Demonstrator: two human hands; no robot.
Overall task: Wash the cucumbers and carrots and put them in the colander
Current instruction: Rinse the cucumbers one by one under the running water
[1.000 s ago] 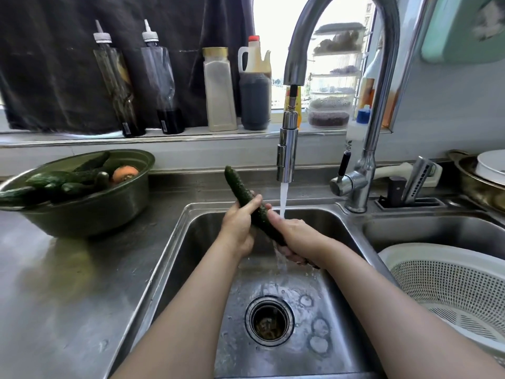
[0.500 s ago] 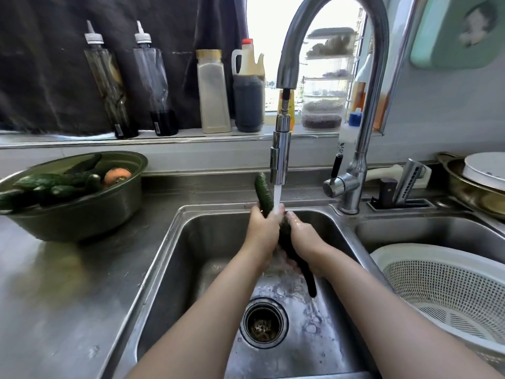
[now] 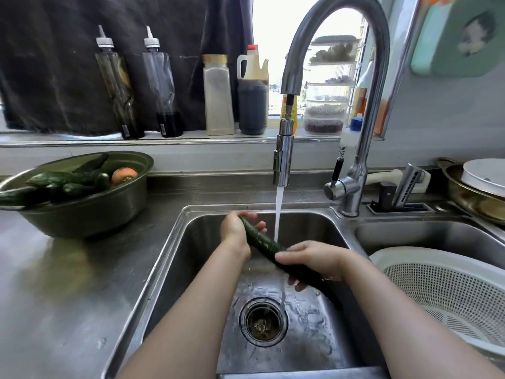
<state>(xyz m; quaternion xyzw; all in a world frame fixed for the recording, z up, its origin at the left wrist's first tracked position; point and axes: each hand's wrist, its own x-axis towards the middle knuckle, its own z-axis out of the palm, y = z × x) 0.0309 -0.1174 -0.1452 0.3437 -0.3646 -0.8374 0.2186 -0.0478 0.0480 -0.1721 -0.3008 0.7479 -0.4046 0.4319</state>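
Left hand grips the far end of the cucumber, right hand is curled round it nearer me, tap water falling between them over the sink. Colander sits just right of the right hand.

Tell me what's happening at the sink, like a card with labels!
hands: left hand and right hand both grip one cucumber
cucumber: slanted over the sink, under the water
bowl: on the counter, left of the sink, with more cucumbers and a carrot
colander: white, right of the sink
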